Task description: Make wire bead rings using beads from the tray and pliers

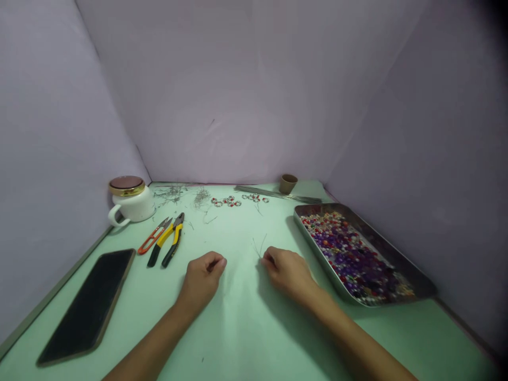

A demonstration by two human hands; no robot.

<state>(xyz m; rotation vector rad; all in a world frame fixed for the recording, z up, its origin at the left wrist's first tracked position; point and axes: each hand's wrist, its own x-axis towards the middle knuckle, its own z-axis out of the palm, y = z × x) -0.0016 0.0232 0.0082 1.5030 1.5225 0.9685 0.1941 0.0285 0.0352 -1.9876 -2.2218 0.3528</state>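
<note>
Two wire strands (260, 247): rising from my right hand (289, 271), one leaning toward eleven o'clock, the other toward one (my clock centres between both hands, twelve at the back wall (238, 106)).
Right grip: at three, thumb and finger pinching the strands at their base.
Left hand (202, 276): at nine, well apart from the strands, thumb pressed to curled fingers; whether anything sits inside, I cannot tell.
Beaded loops (229, 201): red and silvery, rowed at twelve.
Wire scraps (202, 198): tangled, at eleven.
Pliers (177, 246): yellow and black, at ten.
Snips (146, 245): orange-handled, just beside the pliers.
Lidded mug (137, 205): white, at ten, farther out.
Phone (89, 304): flat, at eight.
Straight rods (278, 194): bundled at one, near a small brown cup (288, 184).
Metal tray (391, 250): at three, past my right hand, holding purple, red and pale beads (353, 259).
</note>
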